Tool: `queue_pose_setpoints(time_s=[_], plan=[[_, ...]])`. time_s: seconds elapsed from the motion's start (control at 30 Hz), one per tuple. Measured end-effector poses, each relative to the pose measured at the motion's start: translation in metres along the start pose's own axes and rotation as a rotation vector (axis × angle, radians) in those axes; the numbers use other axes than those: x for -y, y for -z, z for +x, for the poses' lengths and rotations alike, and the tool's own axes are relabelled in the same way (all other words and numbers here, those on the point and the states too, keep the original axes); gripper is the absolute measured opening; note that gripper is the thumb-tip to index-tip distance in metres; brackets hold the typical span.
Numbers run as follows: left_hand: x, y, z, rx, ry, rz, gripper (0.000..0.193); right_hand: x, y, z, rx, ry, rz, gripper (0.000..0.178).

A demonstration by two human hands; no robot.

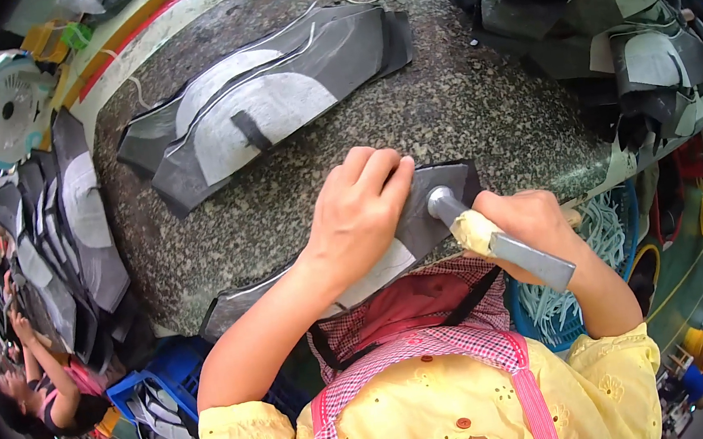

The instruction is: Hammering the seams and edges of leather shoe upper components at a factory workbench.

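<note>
Item: one speckled stone table. Far side: one pale ring; two overlapping panels, dark with light half-rounds. Near edge: one dark panel, the left hand upon it, fingers curled; from here I can't fairly tell whether they grip or merely rest. One hammer, gripped in the right hand, its round metal face over that panel. Right: one heap of panels; one blue basket of pale strips. Left: one fan, one blue crate, one co-worker.
</note>
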State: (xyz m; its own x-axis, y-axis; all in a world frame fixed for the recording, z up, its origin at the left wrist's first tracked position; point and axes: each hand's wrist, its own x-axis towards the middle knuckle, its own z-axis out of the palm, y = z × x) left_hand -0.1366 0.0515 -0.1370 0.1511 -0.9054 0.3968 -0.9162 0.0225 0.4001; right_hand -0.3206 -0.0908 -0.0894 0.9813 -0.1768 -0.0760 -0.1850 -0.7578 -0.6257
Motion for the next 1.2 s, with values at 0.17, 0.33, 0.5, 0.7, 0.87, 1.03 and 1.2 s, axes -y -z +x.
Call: queue_pose_setpoints(time_s=[0.17, 0.33, 0.5, 0.7, 0.87, 1.03, 1.2], plan=[[0.011, 0.003, 0.011, 0.039, 0.164, -0.29, 0.022, -0.008, -0.002, -0.005, 0.001, -0.023, 0.094, 0.032], [0.021, 0.003, 0.007, 0.029, 0.035, -0.201, 0.025, -0.003, 0.011, 0.005, 0.09, -0.07, 0.102, 0.032], [0.016, 0.004, 0.003, -0.007, -0.13, 0.053, 0.029, 0.005, 0.025, 0.022, 0.023, -0.15, 0.097, 0.03], [0.018, 0.004, 0.003, -0.024, -0.137, -0.007, 0.031, 0.015, 0.031, 0.039, -0.177, -0.02, -0.015, 0.032], [0.021, 0.004, 0.004, -0.009, -0.068, -0.092, 0.028, 0.017, 0.029, 0.049, 0.106, -0.141, -0.113, 0.031], [0.019, 0.015, 0.003, 0.037, 0.146, -0.173, 0.027, 0.016, 0.031, 0.053, 0.153, -0.133, -0.152, 0.029], [0.014, 0.012, -0.001, 0.052, 0.02, 0.001, 0.028, 0.018, 0.036, 0.059, -0.03, -0.105, -0.133, 0.035]])
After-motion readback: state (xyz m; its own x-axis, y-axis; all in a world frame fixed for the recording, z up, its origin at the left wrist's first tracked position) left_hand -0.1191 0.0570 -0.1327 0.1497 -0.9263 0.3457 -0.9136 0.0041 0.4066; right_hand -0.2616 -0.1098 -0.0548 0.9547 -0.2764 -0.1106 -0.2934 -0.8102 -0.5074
